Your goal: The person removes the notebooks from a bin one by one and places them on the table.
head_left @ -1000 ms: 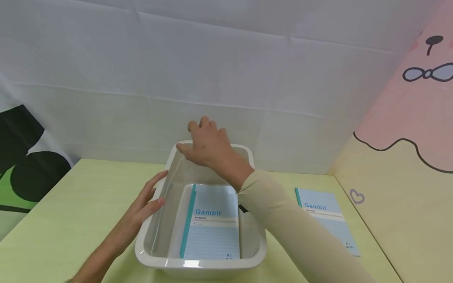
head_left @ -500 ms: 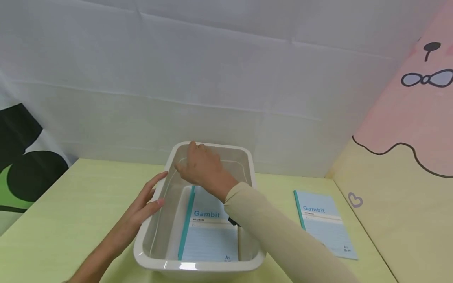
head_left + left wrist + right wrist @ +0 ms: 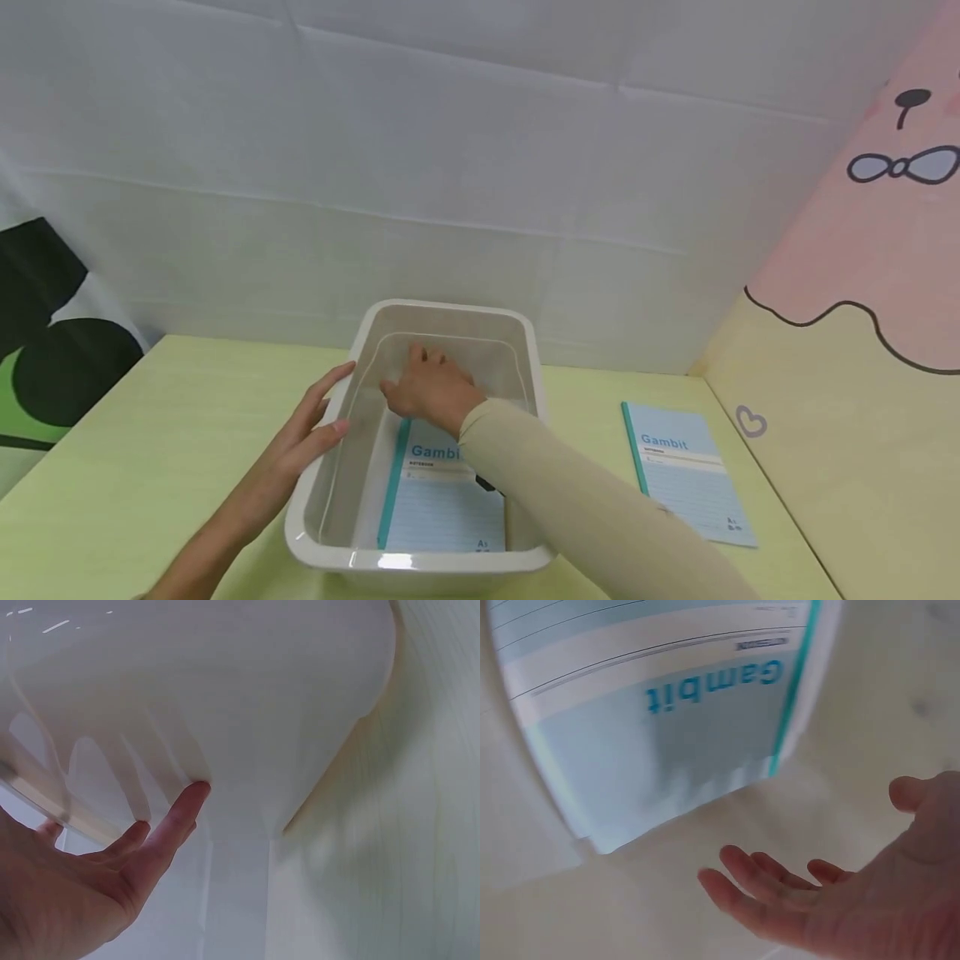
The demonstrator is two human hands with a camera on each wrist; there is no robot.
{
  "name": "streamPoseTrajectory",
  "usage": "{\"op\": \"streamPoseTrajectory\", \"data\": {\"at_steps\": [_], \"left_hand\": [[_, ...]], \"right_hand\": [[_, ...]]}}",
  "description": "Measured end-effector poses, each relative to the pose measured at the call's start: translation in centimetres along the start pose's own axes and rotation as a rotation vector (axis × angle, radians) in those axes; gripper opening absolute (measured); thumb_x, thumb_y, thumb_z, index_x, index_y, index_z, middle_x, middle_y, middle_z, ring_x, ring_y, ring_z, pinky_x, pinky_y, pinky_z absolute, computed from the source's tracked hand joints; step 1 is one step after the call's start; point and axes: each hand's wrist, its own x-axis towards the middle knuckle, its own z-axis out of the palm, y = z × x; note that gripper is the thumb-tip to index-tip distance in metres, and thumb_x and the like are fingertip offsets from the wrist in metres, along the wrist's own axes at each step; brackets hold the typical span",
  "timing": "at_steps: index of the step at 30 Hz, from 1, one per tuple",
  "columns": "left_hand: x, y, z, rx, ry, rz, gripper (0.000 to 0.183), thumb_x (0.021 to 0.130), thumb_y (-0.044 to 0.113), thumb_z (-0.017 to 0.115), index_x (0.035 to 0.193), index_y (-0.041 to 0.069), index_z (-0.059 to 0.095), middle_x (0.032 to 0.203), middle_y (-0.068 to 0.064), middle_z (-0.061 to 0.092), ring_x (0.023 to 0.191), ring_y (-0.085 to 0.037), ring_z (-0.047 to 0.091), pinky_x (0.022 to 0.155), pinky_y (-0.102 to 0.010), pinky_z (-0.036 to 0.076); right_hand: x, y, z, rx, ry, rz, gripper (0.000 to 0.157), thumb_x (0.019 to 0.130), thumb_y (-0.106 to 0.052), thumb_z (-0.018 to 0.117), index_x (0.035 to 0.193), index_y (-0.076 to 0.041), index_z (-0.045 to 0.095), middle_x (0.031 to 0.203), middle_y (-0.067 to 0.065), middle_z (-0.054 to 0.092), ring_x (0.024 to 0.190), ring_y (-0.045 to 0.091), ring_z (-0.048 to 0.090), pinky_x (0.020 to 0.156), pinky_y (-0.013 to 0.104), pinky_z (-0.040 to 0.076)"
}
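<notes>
A pale grey-white plastic basin (image 3: pixel 408 560) stands on the table, and a light-blue Gambit notebook (image 3: pixel 442 517) with a teal spine lies in it. My left hand (image 3: pixel 288 454) rests against the basin's left side. In the left wrist view its fingers are fairly straight and touch the outer wall. My right hand (image 3: pixel 433 390) reaches into the far part of the basin, over the notebook's top end. The right wrist view shows that hand (image 3: pixel 840 900) with loosely spread fingers, holding nothing, apart from the notebook's edge (image 3: pixel 682 802).
A second Gambit notebook (image 3: pixel 686 475) lies flat on the light green table (image 3: pixel 150 433), right of the basin. Behind the table hangs a white cloth (image 3: pixel 420 150). A printed pink and cream panel (image 3: pixel 847 400) borders the right side.
My right hand has come down from above the basin's far rim to inside it, towards the notebook's top end. The left hand and the notebooks have stayed put.
</notes>
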Motion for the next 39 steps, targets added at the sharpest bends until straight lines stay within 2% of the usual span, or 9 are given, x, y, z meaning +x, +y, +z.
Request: {"op": "streamPoseTrajectory", "data": {"at_steps": [4,9,11,16,18,23,29,34,39], "left_hand": [[0.1,0.0,0.0,0.005,-0.001,0.008,0.061,0.11,0.03,0.039,0.164,0.044,0.015,0.159,-0.022,0.033,0.117,-0.037,0.06,0.077,-0.05,0.06],[0.1,-0.1,0.2,-0.012,-0.012,0.004,0.061,0.111,0.03,0.039,0.164,0.044,0.013,0.159,-0.022,0.033,0.116,-0.037,0.061,0.076,-0.05,0.06],[0.0,-0.1,0.2,-0.019,-0.016,0.002,0.061,0.111,0.03,0.038,0.165,0.043,0.013,0.159,-0.022,0.032,0.116,-0.037,0.061,0.076,-0.05,0.06],[0.1,0.0,0.3,-0.015,-0.017,0.003,0.06,0.111,0.031,0.038,0.164,0.044,0.014,0.159,-0.022,0.031,0.118,-0.04,0.06,0.079,-0.051,0.059],[0.1,0.1,0.2,-0.005,-0.011,0.002,0.06,0.111,0.031,0.039,0.164,0.044,0.014,0.159,-0.022,0.031,0.118,-0.038,0.06,0.08,-0.051,0.058],[-0.1,0.1,0.1,0.022,-0.001,0.002,0.059,0.111,0.032,0.039,0.164,0.045,0.015,0.159,-0.02,0.033,0.117,-0.029,0.061,0.082,-0.048,0.057],[0.1,0.1,0.0,0.035,-0.002,0.006,0.059,0.111,0.032,0.038,0.164,0.046,0.015,0.158,-0.021,0.034,0.118,-0.032,0.062,0.082,-0.049,0.058],[0.1,0.0,0.1,0.028,0.0,0.006,0.059,0.111,0.031,0.039,0.164,0.045,0.015,0.158,-0.022,0.034,0.119,-0.035,0.061,0.082,-0.049,0.058],[0.2,-0.1,0.0,0.02,-0.004,0.008,0.06,0.111,0.031,0.038,0.164,0.044,0.014,0.158,-0.024,0.032,0.117,-0.038,0.062,0.08,-0.05,0.059]], "right_hand": [[0.4,0.6,0.9,0.051,-0.054,0.051,0.072,0.103,-0.058,0.052,0.158,-0.016,0.032,0.141,0.012,0.05,0.119,0.027,0.052,0.108,0.048,0.048],[0.4,1.1,2.0,0.031,-0.107,0.075,0.081,0.099,-0.058,0.058,0.162,-0.016,0.029,0.155,0.015,0.044,0.136,0.03,0.051,0.112,0.048,0.048],[1.1,1.3,3.1,-0.014,-0.1,0.083,0.084,0.097,-0.061,0.061,0.161,-0.017,0.03,0.154,0.015,0.045,0.136,0.031,0.052,0.11,0.049,0.05],[1.0,1.2,4.3,-0.124,-0.104,0.092,0.092,0.088,-0.071,0.066,0.158,-0.022,0.032,0.151,0.011,0.047,0.136,0.029,0.053,0.108,0.053,0.051],[-0.1,0.7,3.7,-0.174,-0.12,0.085,0.097,0.085,-0.074,0.068,0.159,-0.021,0.033,0.152,0.011,0.047,0.139,0.029,0.052,0.109,0.055,0.05],[-0.2,0.1,4.1,-0.308,-0.112,0.083,0.096,0.08,-0.073,0.074,0.155,-0.022,0.042,0.146,0.008,0.053,0.135,0.03,0.055,0.107,0.057,0.051],[-0.2,-0.1,3.5,-0.401,-0.108,0.071,0.095,0.079,-0.075,0.071,0.152,-0.019,0.048,0.145,0.007,0.056,0.137,0.029,0.053,0.112,0.055,0.047],[-0.1,0.1,3.0,-0.373,-0.084,0.048,0.094,0.079,-0.072,0.072,0.152,-0.018,0.048,0.151,0.008,0.054,0.141,0.029,0.051,0.113,0.058,0.044],[-0.3,0.1,2.3,-0.276,-0.121,0.072,0.08,0.08,-0.066,0.074,0.139,-0.018,0.048,0.125,0.006,0.072,0.121,0.027,0.068,0.116,0.061,0.041]]}}
